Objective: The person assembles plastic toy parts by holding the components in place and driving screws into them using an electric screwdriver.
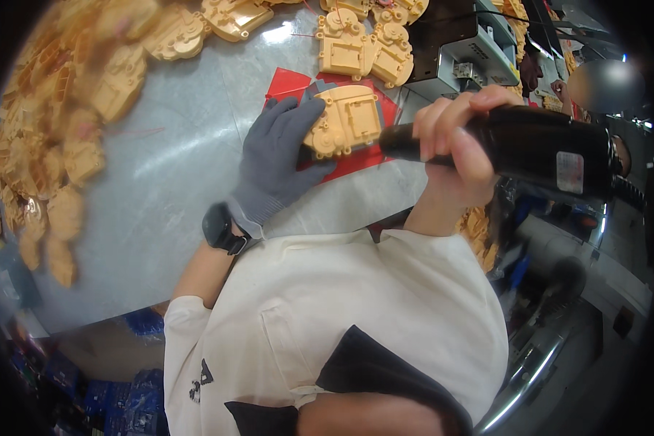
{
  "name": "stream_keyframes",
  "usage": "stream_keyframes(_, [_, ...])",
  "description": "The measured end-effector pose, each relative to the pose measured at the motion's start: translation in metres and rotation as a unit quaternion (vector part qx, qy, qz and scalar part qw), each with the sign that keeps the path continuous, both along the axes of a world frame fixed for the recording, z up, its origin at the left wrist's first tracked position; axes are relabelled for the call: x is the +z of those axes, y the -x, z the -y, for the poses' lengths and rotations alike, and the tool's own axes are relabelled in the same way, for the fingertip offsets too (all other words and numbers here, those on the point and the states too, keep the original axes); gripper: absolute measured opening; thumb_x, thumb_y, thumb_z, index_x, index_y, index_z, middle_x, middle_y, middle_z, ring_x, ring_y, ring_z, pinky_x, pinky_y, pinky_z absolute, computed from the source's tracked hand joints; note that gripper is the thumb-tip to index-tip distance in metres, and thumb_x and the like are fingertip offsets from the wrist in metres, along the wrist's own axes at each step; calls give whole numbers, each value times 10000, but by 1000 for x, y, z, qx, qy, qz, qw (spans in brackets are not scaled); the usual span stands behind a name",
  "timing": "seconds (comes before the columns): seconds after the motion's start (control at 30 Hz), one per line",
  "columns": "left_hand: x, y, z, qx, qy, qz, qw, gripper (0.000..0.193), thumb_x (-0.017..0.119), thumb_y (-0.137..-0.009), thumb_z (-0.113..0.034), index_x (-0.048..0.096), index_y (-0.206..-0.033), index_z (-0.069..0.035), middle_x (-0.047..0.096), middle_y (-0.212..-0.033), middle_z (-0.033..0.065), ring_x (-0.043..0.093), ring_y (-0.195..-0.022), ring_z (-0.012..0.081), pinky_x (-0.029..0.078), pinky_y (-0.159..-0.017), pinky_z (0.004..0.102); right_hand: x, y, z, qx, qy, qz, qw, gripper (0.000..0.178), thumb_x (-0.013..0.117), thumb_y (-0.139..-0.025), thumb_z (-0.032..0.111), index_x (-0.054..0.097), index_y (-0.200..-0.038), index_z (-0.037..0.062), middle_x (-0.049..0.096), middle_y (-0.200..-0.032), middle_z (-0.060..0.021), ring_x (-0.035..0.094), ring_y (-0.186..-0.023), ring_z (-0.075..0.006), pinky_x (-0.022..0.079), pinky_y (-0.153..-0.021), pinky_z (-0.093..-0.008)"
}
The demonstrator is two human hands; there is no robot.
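Note:
My left hand (pixel 272 160), in a grey glove, grips the left side of a yellow plastic housing (pixel 354 120). Its fingers reach over the far edge and the thumb lies at the near side. Under the housing is a grey holder (pixel 314 89), mostly covered, on a red sheet (pixel 289 81). Bare fingers of my right hand (pixel 461 142) wrap around a black electric screwdriver (pixel 538 145). The tool lies nearly level, and its narrow nose points left at the housing's right edge. Whether its tip touches the housing cannot be made out.
Many yellow housings are heaped along the left of the grey metal table (pixel 182 182), with several more (pixel 345 43) at the far side. A metal-cased box (pixel 479 58) stands at the far right. Another person's hand (pixel 559 89) shows beyond it. A cord trails from the screwdriver's rear.

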State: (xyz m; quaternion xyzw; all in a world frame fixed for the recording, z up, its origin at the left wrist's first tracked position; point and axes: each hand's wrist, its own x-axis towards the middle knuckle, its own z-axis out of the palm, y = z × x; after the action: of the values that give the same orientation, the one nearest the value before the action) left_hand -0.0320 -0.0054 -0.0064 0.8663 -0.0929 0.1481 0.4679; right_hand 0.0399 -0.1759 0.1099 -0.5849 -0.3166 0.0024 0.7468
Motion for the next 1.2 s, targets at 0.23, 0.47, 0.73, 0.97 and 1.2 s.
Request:
stream_keyframes(0.23, [-2, -2, -2, 0, -17, -8, 1000, 809, 802, -582, -179, 443, -1304, -107, 546, -1207, 138, 472, -1182, 359, 391, -997, 451, 0, -2, -8, -30, -7, -45, 999, 378, 547, -674, -47, 368, -997, 37, 490, -580, -75, 471, -466, -155, 444, -492, -295])
stream_keyframes(0.47, [-1, -7, -1, -14, -9, 12, 1000, 795, 801, -581, -185, 454, -1292, -97, 544, -1205, 150, 484, -1162, 368, 400, -978, 452, -2, -7, -7, -9, -10, -30, 999, 371, 582, -679, -39, 379, -980, 40, 496, -582, -76, 477, -470, -154, 457, -500, -284])
stream_keyframes(0.73, [6, -4, -2, -8, -18, -25, 999, 790, 792, -594, -166, 439, -1292, -60, 521, -1241, 172, 495, -1148, 364, 384, -995, 444, 0, -13, 15, -40, 6, 4, 999, 441, 546, -706, 23, 406, -1123, 6, 476, -589, -55, 479, -451, -172, 438, -510, -342])
stream_keyframes(0.97, [2, -4, 4, 6, -39, -36, 999, 793, 796, -577, -130, 435, -1278, -51, 522, -1238, 162, 496, -1154, 354, 413, -970, 418, 29, -73, 99, -304, -38, 38, 951, 271, 517, -801, 68, 499, -1071, 49, 455, -662, -57, 466, -593, -179, 407, -685, -365])
stream_keyframes(1.2, [5, -3, 3, -4, -29, -45, 999, 796, 795, -585, -136, 426, -1285, -42, 522, -1237, 162, 506, -1142, 351, 417, -964, 408, 7, -106, 93, -334, -29, 51, 941, 320, 570, -725, -56, 463, -1026, -47, 500, -601, -85, 507, -485, -186, 458, -551, -339])
